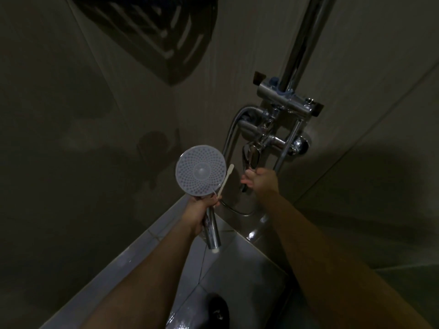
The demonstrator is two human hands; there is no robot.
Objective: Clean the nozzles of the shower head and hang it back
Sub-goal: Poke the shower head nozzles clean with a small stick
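Observation:
A round shower head with a white nozzle face points toward me, its chrome handle running down. My left hand grips the handle just under the head and also pinches a thin white stick that leans up past the head's right edge. My right hand reaches to the chrome tap lever of the wall mixer and its fingers curl on the lever's lower end. The chrome hose loops from the mixer down behind the head.
A chrome riser pipe goes up from the mixer bar on the right wall. A dark wire shelf hangs in the corner at top. Wet grey floor tiles lie below, with a dark shoe at the bottom.

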